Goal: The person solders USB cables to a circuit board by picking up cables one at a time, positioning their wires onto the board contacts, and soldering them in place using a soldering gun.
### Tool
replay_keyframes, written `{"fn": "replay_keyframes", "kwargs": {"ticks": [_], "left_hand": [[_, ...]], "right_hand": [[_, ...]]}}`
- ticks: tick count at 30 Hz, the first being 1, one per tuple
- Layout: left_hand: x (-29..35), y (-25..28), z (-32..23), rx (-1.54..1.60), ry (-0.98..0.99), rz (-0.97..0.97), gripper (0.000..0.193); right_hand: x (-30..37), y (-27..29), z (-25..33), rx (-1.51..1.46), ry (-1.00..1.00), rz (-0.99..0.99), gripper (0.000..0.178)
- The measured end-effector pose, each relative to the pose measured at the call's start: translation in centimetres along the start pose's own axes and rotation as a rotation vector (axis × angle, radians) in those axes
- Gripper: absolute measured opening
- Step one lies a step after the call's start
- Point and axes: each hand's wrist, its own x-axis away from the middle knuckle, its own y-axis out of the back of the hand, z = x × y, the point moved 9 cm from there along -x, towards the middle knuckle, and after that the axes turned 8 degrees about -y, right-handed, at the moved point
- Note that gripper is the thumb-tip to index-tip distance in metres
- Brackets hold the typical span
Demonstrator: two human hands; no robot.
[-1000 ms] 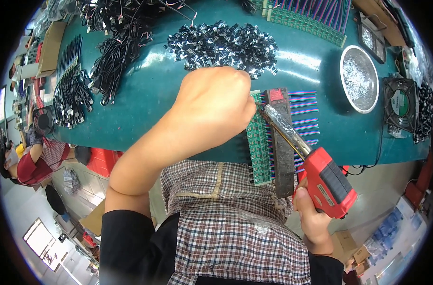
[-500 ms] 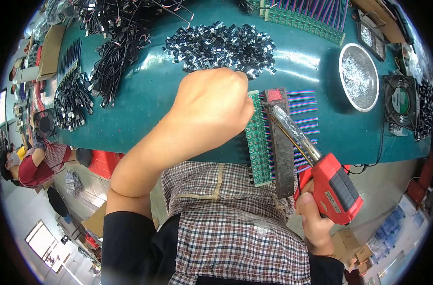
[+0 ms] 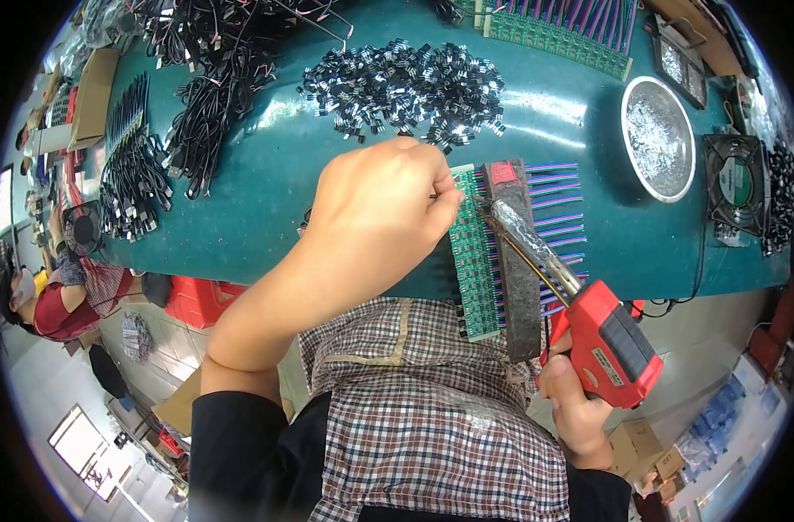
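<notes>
My right hand (image 3: pixel 573 396) is wrapped around the red handle of a soldering gun (image 3: pixel 614 344). The gun's metal barrel slants up and left across a dark weight bar (image 3: pixel 523 304), its tip close to a green circuit board panel (image 3: pixel 473 270). Red, blue and black wires (image 3: pixel 560 204) run from the panel under the bar to its right side. At the panel's upper left edge is my left hand (image 3: pixel 384 196), thumb and fingers pinched together. Whatever sits in that pinch is too small and hidden to make out.
Beyond my left hand lies a heap of small black connectors (image 3: pixel 405 87). Bundles of black cables (image 3: pixel 210 113) cover the table's left side. A metal bowl (image 3: pixel 627 139) of silvery bits and a fan (image 3: pixel 734 184) stand at the right. Another person (image 3: pixel 62 300) sits far left.
My left hand has shifted slightly, its thumb and fingertips now showing more at the panel's edge. The soldering gun's tip has moved a little toward me along the panel.
</notes>
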Motion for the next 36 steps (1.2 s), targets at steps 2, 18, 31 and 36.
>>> {"fn": "replay_keyframes", "kwargs": {"ticks": [2, 18, 31, 36], "left_hand": [[0.4, 0.3, -0.1, 0.016, -0.016, -0.050, 0.013], [0.9, 0.4, -1.2, -0.087, -0.091, -0.142, 0.012], [1.0, 0.6, -1.5, -0.175, -0.103, -0.152, 0.014], [1.3, 0.4, -1.7, -0.224, -0.116, -0.196, 0.014]], "right_hand": [[0.0, -0.1, 0.0, -0.014, 0.008, 0.003, 0.035], [-0.1, -0.7, 0.4, 0.007, 0.035, 0.027, 0.037], [0.0, -0.3, 0.9, -0.008, -0.014, -0.010, 0.013], [0.2, 0.1, 0.9, -0.085, 0.044, -0.072, 0.014]]}}
